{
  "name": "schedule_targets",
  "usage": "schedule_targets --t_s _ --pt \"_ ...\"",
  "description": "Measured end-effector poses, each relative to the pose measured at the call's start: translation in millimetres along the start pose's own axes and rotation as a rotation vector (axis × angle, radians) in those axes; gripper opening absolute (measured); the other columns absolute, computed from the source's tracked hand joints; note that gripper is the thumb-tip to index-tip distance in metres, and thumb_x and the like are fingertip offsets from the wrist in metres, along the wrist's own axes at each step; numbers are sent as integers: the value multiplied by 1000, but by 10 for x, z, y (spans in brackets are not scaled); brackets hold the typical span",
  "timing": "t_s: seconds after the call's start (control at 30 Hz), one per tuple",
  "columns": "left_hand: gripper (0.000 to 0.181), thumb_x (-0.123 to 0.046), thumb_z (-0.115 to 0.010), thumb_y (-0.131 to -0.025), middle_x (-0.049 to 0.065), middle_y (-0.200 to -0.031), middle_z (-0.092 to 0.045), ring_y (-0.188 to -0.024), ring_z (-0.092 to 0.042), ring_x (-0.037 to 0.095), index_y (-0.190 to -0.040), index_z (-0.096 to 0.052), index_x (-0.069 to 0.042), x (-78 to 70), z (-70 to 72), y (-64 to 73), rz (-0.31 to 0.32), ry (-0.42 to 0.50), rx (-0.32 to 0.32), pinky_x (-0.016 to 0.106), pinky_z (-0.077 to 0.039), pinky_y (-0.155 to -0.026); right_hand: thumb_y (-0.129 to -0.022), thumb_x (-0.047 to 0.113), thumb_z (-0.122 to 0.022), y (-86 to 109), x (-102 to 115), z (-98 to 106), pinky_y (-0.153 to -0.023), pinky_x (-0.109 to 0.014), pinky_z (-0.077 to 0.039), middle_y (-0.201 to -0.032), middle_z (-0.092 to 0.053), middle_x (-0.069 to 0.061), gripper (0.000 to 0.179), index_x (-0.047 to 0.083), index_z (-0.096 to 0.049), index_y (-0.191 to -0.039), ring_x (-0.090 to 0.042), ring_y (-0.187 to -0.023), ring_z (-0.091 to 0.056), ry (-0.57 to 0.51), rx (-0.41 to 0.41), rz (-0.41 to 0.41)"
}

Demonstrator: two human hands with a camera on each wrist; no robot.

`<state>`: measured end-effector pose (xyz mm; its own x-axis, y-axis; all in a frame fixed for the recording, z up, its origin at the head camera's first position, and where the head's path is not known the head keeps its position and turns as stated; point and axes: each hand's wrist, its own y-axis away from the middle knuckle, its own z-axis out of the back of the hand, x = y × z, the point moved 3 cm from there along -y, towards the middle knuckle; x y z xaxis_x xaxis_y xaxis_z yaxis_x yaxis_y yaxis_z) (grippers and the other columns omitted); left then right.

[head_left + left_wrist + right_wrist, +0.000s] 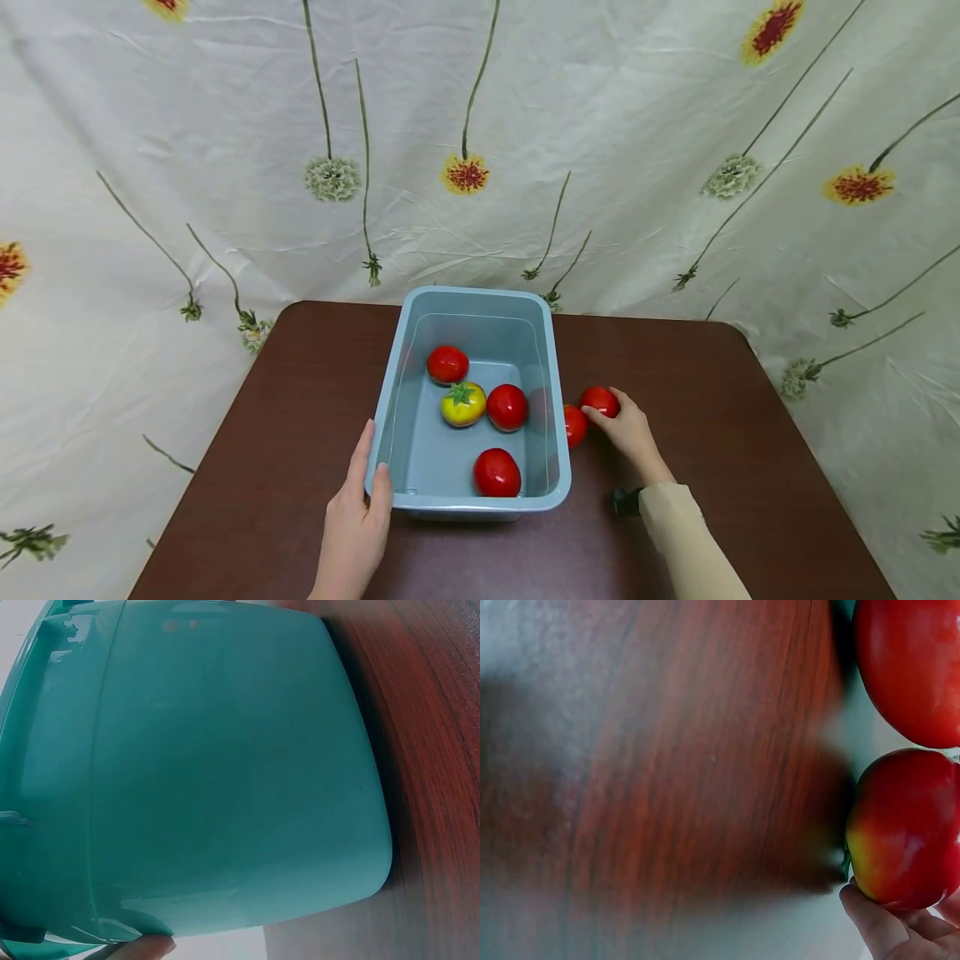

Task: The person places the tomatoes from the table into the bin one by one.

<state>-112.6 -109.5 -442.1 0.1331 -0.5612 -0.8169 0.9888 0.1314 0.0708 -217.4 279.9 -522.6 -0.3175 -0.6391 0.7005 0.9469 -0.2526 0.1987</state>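
A light blue plastic bin point(558, 392) stands near the table's middle, its outer wall point(232, 765) filling the left wrist view. Inside lie several glossy red tomatoes point(497, 472) and a yellow one with a green leafy top point(462, 404). My left hand point(354, 521) holds the bin's near left corner, thumb at the front rim and fingers along the left side. Right of the bin, my right hand point(630, 429) grips a red tomato point(600, 402) between thumb and fingers; its yellowish patch shows in the right wrist view. Another red tomato point(574, 426) sits beside it, partly hidden by the bin.
The dark brown wooden table point(690, 367) has rounded far corners. Behind and around it hangs a white cloth point(630, 108) printed with flowers. A dark band point(626, 502) shows at my right wrist, next to a beige sleeve point(686, 533).
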Motion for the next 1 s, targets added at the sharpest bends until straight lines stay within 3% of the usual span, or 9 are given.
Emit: schedule_targets --t_s 0.33,0.6,1.0 --pt "55 -34 -35 -106 13 -154 -41 -131 -51 38 -158 -18 -33 4 2 11 -28 9 -16 60 -43 -100 -90 37 -69 59 -37 56 -99 -57 -47 -146 -42 -28 79 0 -33 -150 -45 -123 -47 -63 -14 -32" --pt "55 -35 -34 -106 14 -156 -38 -134 -48 39 -159 -16 -33 19 4 3 -6 1 9 61 -41 -102 -92 39 -66 109 -86 162 -102 -56 -45 -147 -41 -29 76 0 -34 -149 -44 -124 -45 -70 -41 -42" --pt "56 -38 -32 -106 14 -159 -33 -136 -45 40 -159 -12 -35 20 -4 -26 19 -5 38 62 -40 -103 -94 46 -63 188 98 405 -103 -56 -44 -151 -39 -23 75 5 -34 -151 -40 -129 -43 -179 -76 -13"
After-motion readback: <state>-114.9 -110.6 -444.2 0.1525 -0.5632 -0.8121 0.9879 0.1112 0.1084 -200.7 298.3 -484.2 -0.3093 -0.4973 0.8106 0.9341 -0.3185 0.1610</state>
